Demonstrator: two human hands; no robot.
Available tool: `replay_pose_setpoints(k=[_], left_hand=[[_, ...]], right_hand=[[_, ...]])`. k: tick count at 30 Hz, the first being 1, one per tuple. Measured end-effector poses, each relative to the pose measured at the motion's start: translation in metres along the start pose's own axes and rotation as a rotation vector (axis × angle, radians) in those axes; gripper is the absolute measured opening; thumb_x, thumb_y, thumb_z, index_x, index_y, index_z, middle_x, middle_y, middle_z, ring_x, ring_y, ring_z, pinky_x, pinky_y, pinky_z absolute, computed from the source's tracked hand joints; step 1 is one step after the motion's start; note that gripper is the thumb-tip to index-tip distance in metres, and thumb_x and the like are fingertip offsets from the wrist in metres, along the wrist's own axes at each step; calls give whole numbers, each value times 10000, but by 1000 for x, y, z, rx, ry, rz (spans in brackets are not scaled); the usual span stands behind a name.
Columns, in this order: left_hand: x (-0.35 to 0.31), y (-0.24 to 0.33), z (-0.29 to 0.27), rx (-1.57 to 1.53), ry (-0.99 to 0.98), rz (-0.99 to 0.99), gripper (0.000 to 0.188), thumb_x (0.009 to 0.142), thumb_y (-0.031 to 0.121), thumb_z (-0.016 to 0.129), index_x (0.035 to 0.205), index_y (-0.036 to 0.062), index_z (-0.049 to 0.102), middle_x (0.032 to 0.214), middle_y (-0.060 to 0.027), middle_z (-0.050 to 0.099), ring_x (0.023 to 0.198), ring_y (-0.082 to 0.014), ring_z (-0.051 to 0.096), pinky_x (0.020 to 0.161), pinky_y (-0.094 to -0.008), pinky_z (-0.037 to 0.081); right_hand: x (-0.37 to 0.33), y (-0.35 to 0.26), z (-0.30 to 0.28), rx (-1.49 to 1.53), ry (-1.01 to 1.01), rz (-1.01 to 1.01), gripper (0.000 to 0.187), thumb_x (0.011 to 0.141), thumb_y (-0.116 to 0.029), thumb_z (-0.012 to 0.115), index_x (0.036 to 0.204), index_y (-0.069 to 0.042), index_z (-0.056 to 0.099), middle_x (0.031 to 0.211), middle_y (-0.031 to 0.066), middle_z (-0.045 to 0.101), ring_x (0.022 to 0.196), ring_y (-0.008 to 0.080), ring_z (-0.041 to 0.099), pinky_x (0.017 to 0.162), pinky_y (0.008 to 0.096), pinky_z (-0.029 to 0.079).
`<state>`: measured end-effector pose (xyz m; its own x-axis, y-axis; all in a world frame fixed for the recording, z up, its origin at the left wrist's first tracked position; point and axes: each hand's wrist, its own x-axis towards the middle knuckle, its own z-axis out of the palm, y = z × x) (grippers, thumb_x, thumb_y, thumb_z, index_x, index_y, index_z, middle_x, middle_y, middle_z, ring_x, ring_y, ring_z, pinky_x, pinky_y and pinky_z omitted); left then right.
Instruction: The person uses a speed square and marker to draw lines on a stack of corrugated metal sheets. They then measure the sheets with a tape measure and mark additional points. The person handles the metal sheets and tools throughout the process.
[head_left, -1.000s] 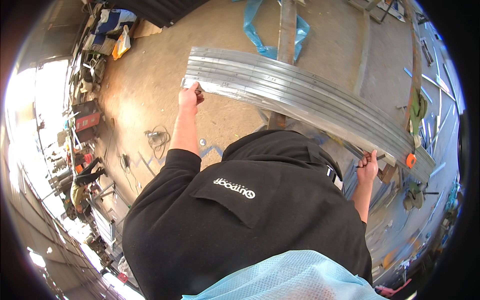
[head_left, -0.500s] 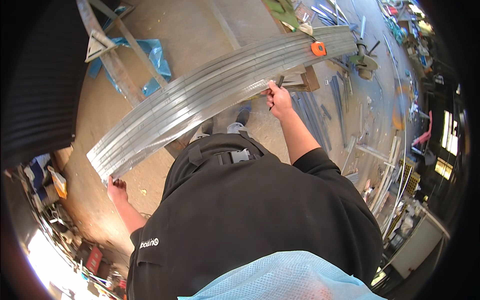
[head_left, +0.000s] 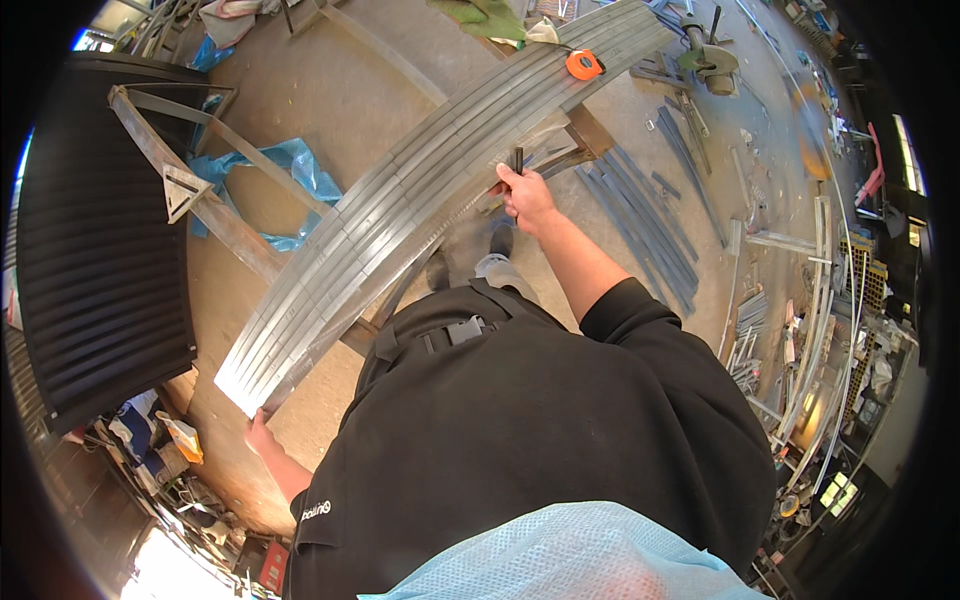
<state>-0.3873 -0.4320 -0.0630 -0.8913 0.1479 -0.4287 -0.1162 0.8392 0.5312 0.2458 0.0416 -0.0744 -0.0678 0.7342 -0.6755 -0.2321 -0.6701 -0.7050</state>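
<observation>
The right hand (head_left: 526, 200) sits just past 12 o'clock from the picture's middle, its fingers curled round a black pen (head_left: 518, 160) that stands nearly upright. Its thumb lies toward 10 o'clock, against the near edge of a row of silvery metal profiles (head_left: 400, 205). The left hand (head_left: 260, 436) is at 8 o'clock, one fingertip at the corner of the row's near end; the other fingers are too small and hidden to tell whether they are closed. Both bare forearms point toward 11 o'clock, out of the black sweatshirt (head_left: 560, 430), the right one showing much longer.

The profiles lie side by side, sweeping from 8 o'clock up to 1 o'clock, fisheye-bent, across a rusty steel beam (head_left: 238, 232) that juts out toward 10 o'clock. An orange tape measure (head_left: 584, 65) rests on them at 1 o'clock, near their far end. Just beyond, between 1 and 2 o'clock, stands a power tool (head_left: 712, 62); dark metal bars (head_left: 640, 225) lie on the floor at 2 o'clock. Crumpled blue plastic film (head_left: 315, 178) lies at 10 o'clock.
</observation>
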Motion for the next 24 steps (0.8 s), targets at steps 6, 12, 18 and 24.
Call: replay_pose_setpoints(k=[6, 12, 18, 24], left_hand=[[-23, 10, 0, -68, 57, -95, 361, 998, 196, 770, 1251, -58, 727, 938, -57, 685, 723, -143, 545, 647, -325, 465], [-27, 8, -1, -252, -29, -87, 288, 992, 124, 777, 1224, -32, 707, 909, -34, 638, 672, -115, 495, 574, -294, 398], [-24, -3, -2, -317, 18, -147, 274, 971, 122, 805, 1186, -14, 702, 898, -30, 624, 684, -119, 504, 590, -286, 419], [-24, -16, -8, -297, -5, -99, 370, 961, 124, 827, 1274, -6, 680, 942, -20, 631, 743, -114, 545, 627, -280, 479]], right_hand=[[-2, 6, -9, 35, -39, -12, 302, 1090, -321, 701, 929, -85, 603, 832, 97, 708, 539, 74, 428, 446, 265, 328], [-9, 7, -16, 78, -32, 17, 301, 1098, -323, 695, 921, -102, 591, 851, 97, 713, 554, 85, 428, 463, 276, 335], [-11, 5, -15, 65, -33, 27, 265, 1101, -319, 691, 958, -117, 597, 846, 89, 714, 567, 86, 432, 480, 269, 335], [-9, 7, -19, 54, -34, 28, 225, 1093, -312, 700, 1007, -119, 624, 853, 86, 719, 562, 91, 434, 481, 268, 336]])
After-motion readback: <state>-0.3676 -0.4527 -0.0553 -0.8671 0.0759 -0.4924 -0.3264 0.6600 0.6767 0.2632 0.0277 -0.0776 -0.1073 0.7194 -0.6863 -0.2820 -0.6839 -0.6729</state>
